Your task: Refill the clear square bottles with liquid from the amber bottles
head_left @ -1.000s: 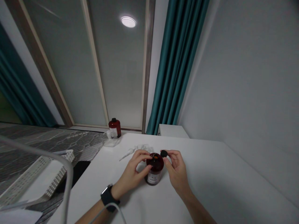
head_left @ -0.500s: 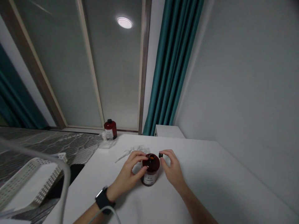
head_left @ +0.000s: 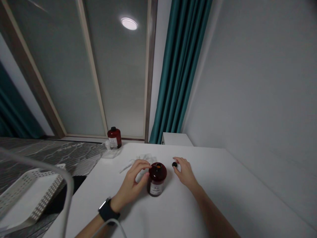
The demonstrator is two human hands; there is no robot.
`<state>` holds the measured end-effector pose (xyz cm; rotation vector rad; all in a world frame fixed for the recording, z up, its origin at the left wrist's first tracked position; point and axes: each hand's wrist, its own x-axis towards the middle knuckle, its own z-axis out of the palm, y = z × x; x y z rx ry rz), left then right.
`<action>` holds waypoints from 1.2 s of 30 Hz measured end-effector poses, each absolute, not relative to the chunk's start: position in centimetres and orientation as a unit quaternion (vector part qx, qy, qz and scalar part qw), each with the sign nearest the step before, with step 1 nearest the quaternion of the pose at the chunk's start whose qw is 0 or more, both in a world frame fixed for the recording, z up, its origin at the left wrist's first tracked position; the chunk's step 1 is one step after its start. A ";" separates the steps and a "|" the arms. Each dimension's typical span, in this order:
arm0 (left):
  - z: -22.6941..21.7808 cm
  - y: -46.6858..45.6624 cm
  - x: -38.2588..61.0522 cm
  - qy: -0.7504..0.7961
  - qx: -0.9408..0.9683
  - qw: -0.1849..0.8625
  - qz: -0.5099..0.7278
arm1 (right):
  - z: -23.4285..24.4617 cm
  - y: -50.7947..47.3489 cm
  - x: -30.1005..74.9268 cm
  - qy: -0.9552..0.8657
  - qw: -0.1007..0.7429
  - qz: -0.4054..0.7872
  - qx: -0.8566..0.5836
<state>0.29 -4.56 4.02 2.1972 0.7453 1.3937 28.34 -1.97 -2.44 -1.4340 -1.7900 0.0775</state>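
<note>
On my feed, left hand curves against the upright dark red bottle; grip unclear. Bottle stands on the white table, uncapped, mouth up, long axis vertical, orange showing in the neck. Right hand lies open, just beside the black cap. Farther off, a second capped bottle.

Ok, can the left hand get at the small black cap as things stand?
Probably not directly: the dark red bottle stands between the left hand and the small black cap, and the right hand sits beside the cap.
</note>
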 end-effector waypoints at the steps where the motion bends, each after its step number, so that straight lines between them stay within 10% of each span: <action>1: 4.0 -4.5 0.3 0.269 0.794 0.214 0.502 | -2.7 -1.8 28.6 -0.711 0.403 0.028 -0.576; 22: 3.9 -4.3 0.2 0.266 0.795 0.208 0.504 | -4.5 -0.4 29.8 -0.702 0.340 0.020 -0.626; 36: 3.9 -4.2 0.2 0.267 0.793 0.197 0.511 | -2.3 -1.4 27.9 -0.663 0.458 0.057 -0.590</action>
